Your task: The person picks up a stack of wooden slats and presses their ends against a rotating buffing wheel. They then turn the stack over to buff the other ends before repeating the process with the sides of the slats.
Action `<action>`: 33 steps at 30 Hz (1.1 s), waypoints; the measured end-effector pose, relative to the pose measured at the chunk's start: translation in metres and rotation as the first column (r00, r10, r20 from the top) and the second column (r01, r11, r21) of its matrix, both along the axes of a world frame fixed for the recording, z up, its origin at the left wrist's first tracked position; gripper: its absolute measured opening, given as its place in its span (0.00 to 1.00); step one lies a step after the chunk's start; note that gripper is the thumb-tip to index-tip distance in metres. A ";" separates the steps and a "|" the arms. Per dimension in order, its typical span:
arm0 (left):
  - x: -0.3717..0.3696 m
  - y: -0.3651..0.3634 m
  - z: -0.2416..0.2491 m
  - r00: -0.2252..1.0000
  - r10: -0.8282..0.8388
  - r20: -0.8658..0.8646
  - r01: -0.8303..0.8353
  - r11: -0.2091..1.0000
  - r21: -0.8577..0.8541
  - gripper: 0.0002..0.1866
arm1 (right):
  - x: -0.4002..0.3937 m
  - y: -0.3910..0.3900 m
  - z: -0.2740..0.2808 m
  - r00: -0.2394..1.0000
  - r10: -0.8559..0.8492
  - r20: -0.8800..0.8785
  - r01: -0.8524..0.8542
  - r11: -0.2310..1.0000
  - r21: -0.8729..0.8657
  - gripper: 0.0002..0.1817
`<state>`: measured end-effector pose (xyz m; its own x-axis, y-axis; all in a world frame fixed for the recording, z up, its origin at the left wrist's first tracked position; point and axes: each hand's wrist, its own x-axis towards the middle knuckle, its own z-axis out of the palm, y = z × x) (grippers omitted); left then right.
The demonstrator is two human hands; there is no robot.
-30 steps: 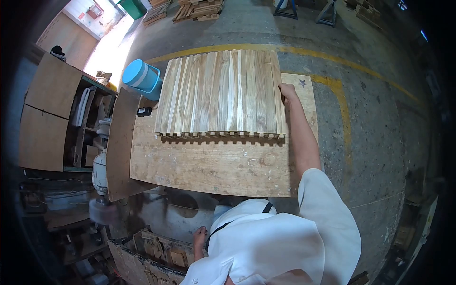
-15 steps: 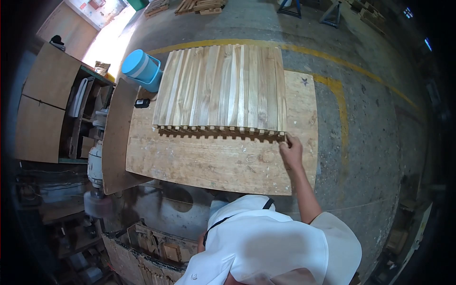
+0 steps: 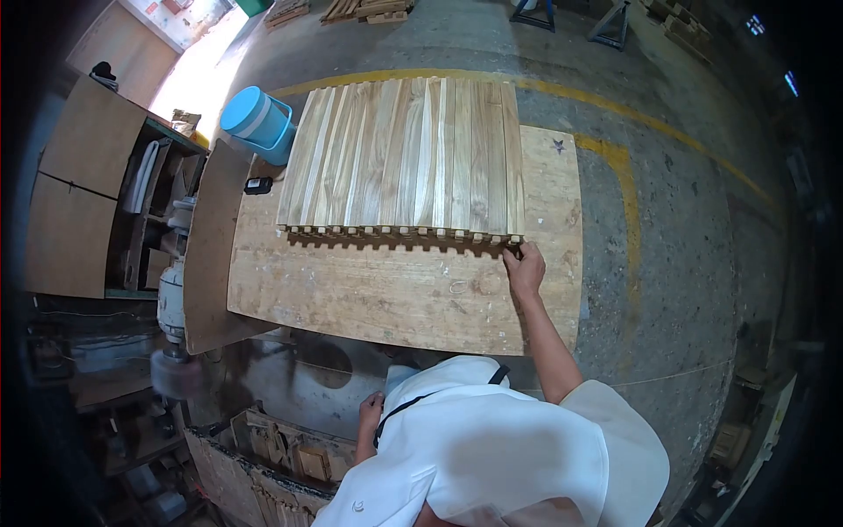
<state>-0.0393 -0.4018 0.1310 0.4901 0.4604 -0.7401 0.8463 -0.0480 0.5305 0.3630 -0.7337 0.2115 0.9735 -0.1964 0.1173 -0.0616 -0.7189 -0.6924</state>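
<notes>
A broad stack of wooden strips (image 3: 404, 158), laid side by side in layers, rests on the plywood tabletop (image 3: 378, 294). At the stack's near right corner is my right hand (image 3: 527, 270), its fingers closed around the end of a strip; the fingertips are partly hidden under the edge. My left hand (image 3: 371, 411) hangs low beside my body, below the table's near edge. Its fingers are curled, and whatever they might hold is hidden.
A blue bucket-like container (image 3: 261, 123) stands beyond the stack's left side, with a small black device (image 3: 258, 185) near it. An upright board (image 3: 211, 263) borders the table on the left. Below, a worn bin (image 3: 255, 474) holds wood scraps.
My right hand has shifted slightly left and under the stack's corner, its fingers now closer in. My left hand has come into view beside my body. The stack looks unchanged.
</notes>
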 end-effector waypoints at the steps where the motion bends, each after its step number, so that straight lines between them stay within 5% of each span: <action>1: -0.007 0.001 -0.013 1.000 -0.001 0.001 0.001 1.000 -0.003 0.22 | -0.001 0.000 0.000 1.000 -0.001 0.009 0.001 1.000 -0.001 0.12; 5: -0.029 0.005 -0.047 0.994 -0.099 0.044 0.096 0.993 0.072 0.22 | -0.001 0.003 0.004 1.000 -0.010 -0.014 0.010 1.000 0.010 0.12; 14: 0.002 -0.005 0.002 0.995 -0.092 -0.032 0.094 0.994 0.053 0.22 | -0.003 -0.001 0.008 0.999 0.007 0.038 -0.008 1.000 0.028 0.13; 16: 0.005 -0.003 0.003 0.992 -0.114 -0.047 0.117 0.991 0.068 0.22 | -0.006 -0.002 0.023 0.999 0.050 0.012 -0.052 0.965 0.255 0.21; 22: 0.002 -0.006 0.005 0.999 -0.046 0.003 0.046 0.999 0.001 0.23 | -0.001 0.000 0.031 0.989 -0.024 0.149 -0.017 0.963 0.268 0.30; 28: -0.004 -0.003 -0.004 0.999 0.046 0.012 -0.045 0.998 -0.051 0.23 | 0.002 0.008 0.037 0.993 0.003 0.119 -0.042 0.945 0.325 0.29; 33: -0.005 -0.003 -0.001 0.997 -0.047 -0.054 0.048 0.999 0.003 0.23 | 0.000 0.011 0.040 0.996 -0.003 0.090 -0.025 0.950 0.311 0.29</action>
<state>-0.0440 -0.4053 0.1295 0.4710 0.4408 -0.7641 0.8703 -0.0909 0.4841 0.3632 -0.7223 0.2514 0.9643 -0.2261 0.1377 0.0167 -0.4671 -0.8840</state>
